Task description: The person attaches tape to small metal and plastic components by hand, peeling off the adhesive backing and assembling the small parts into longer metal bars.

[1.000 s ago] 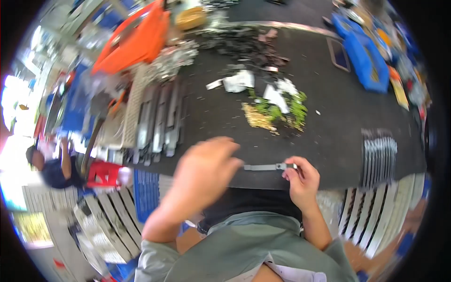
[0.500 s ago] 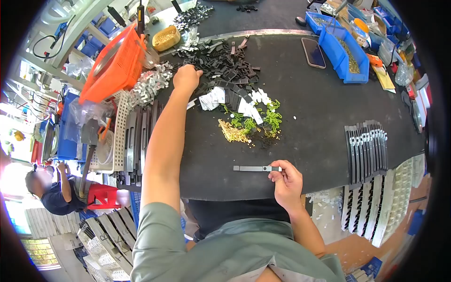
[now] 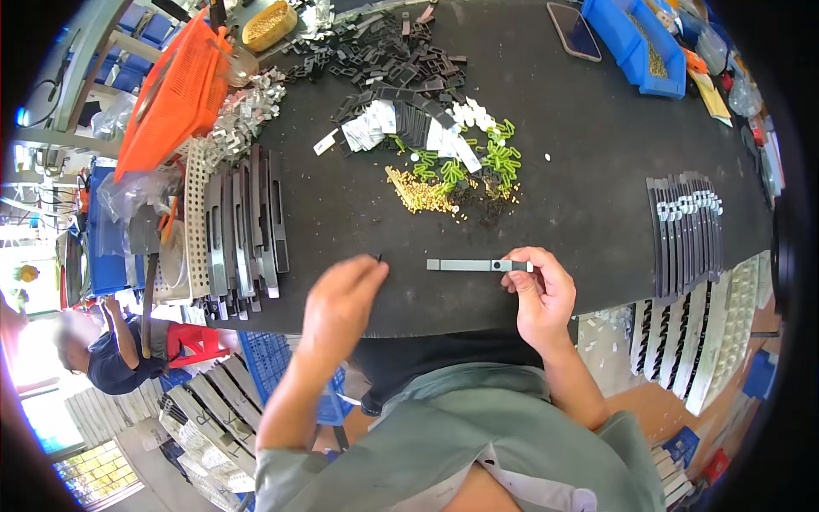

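My right hand (image 3: pixel 546 296) pinches one end of a long grey metal strip (image 3: pixel 465 265) with a dark hole near the fingers. The strip points left above the near part of the black table. My left hand (image 3: pixel 343 300), slightly blurred, is left of the strip with thumb and fingers closed. A tiny black piece (image 3: pixel 380 257) shows at its fingertips; its exact kind is too small to tell. Ahead lie brass-coloured pins (image 3: pixel 420 193), green clip-like pieces (image 3: pixel 502 160), white labels or strips (image 3: pixel 371 128) and a heap of black parts (image 3: pixel 401 64).
At left are an orange basket (image 3: pixel 179 98), shiny metal pieces (image 3: pixel 243 119) and dark slotted bars (image 3: pixel 247 230). Assembled strips (image 3: pixel 687 235) stand in a row at right. A phone (image 3: pixel 573 32) and a blue bin (image 3: pixel 640 51) lie at the far right. A person (image 3: pixel 128 350) sits at left.
My left hand has come back from the black heap toward my body, now with a tiny black piece at its fingertips. My right hand still holds the metal strip. The camera view has shifted.
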The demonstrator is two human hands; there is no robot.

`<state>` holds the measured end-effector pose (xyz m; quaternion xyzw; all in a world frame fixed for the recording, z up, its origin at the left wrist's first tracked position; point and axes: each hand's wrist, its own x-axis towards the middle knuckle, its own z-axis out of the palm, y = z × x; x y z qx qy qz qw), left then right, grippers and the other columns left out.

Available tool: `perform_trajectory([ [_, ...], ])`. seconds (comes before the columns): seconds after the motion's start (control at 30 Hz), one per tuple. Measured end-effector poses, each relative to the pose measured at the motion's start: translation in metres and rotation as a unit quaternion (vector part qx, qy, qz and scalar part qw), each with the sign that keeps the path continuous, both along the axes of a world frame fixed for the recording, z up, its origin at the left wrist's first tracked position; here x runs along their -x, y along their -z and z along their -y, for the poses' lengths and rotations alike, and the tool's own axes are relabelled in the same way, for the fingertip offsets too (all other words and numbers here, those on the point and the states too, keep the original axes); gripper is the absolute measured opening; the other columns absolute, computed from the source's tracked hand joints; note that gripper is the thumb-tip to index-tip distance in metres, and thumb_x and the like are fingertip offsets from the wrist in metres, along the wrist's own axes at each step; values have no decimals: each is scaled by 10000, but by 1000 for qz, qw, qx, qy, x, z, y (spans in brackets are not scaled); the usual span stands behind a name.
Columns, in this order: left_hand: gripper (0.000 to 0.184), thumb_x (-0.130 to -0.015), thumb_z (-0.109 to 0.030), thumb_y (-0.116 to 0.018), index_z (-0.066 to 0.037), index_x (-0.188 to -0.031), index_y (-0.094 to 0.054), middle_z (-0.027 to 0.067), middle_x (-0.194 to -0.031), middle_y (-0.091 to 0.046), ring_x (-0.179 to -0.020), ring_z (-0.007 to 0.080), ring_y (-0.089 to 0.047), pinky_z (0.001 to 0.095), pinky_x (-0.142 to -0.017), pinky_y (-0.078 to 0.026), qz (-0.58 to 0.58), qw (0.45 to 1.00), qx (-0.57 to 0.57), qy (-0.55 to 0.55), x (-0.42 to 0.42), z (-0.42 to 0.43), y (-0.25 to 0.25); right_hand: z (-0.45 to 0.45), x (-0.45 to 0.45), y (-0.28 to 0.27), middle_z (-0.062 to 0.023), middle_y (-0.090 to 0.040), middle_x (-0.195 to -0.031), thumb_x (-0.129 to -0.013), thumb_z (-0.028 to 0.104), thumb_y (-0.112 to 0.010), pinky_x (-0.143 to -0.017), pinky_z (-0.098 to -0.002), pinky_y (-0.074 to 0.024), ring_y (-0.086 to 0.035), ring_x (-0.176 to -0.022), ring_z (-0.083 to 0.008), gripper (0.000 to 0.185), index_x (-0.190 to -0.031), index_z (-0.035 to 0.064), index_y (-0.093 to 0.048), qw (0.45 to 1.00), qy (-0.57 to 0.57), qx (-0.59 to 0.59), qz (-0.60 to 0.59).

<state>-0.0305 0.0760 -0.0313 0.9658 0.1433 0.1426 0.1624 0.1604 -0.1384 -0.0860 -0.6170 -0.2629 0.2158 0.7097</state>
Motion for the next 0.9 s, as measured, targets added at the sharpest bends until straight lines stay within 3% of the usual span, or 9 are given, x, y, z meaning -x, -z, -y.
perform_trajectory([
  [0.1, 257, -831, 17, -737, -28, -1084, -744, 164, -1092, -727, -1014, 342, -705, 406, -869, -571, -16, 998, 38, -44, 0, 14, -13, 0, -1, -4, -80, -672, -1001, -993, -12, -630, -674, -220, -519, -626, -755, -88, 122, -1109, -47, -617, 1000, -11, 22, 14],
  [0.2, 215, -880, -23, -725, -23, -1094, -744, 161, -1101, -731, -997, 346, -703, 400, -872, -564, 64, 995, 47, -61, -35, -4, -25, 0, 0, -2, -77, -674, -1004, -996, -9, -630, -671, -221, -518, -627, -754, -87, 121, -1112, -42, -620, 999, -14, 34, -1],
  [0.33, 188, -923, -64, -678, -55, -1100, -741, 125, -1047, -718, -945, 344, -688, 408, -824, -557, 107, 993, 37, -37, -102, -41, 6, -2, 0, -1, -77, -673, -1002, -998, -10, -625, -670, -227, -520, -628, -750, -93, 121, -1116, -38, -623, 1000, -4, 29, 9],
  [0.4, 150, -937, -103, -660, -63, -1067, -726, 118, -1004, -699, -910, 348, -678, 419, -791, -547, 31, 999, -22, 20, -124, -54, 20, -1, 0, 0, -78, -671, -998, -997, -11, -624, -672, -234, -524, -633, -755, -100, 127, -1122, -37, -624, 1000, 0, 12, -8],
  [0.5, 112, -936, -124, -660, -58, -1018, -700, 125, -988, -690, -902, 350, -676, 428, -781, -540, -10, 1000, 24, 15, -128, -57, 15, 2, -1, 3, -79, -668, -998, -996, -12, -625, -675, -238, -528, -640, -767, -106, 130, -1124, -34, -628, 1000, 12, 0, -16],
  [0.63, 88, -922, -90, -671, -50, -1000, -679, 125, -954, -702, -846, 304, -702, 392, -759, -547, -5, 997, 68, -38, -105, -49, -5, 1, -1, 3, -78, -670, -997, -999, -5, -625, -678, -235, -529, -648, -771, -105, 128, -1124, -31, -635, 1000, 13, -5, -20],
  [0.7, 111, -900, -35, -684, -25, -1010, -685, 115, -912, -717, -801, 236, -710, 342, -736, -551, 14, 979, 183, -87, -74, -36, -20, 2, 0, 2, -78, -672, -1000, -1000, -1, -629, -678, -234, -529, -648, -772, -104, 129, -1125, -31, -635, 1000, 10, 0, -28],
  [0.8, 139, -865, 19, -703, -9, -1001, -698, 99, -890, -728, -776, 187, -705, 301, -719, -550, 36, 978, 183, -93, -26, -22, -8, 1, -1, 2, -81, -677, -1008, -1000, 9, -638, -675, -233, -526, -645, -771, -99, 132, -1127, -30, -636, 999, 9, 1, -33],
  [0.9, 178, -813, 62, -733, -13, -973, -713, 102, -937, -746, -791, 208, -727, 301, -722, -577, 55, 982, 151, -102, -5, -11, 5, 0, -1, 1, -89, -681, -1011, -1001, 7, -637, -668, -234, -522, -638, -759, -104, 136, -1131, -30, -637, 1000, 2, -3, -31],
])
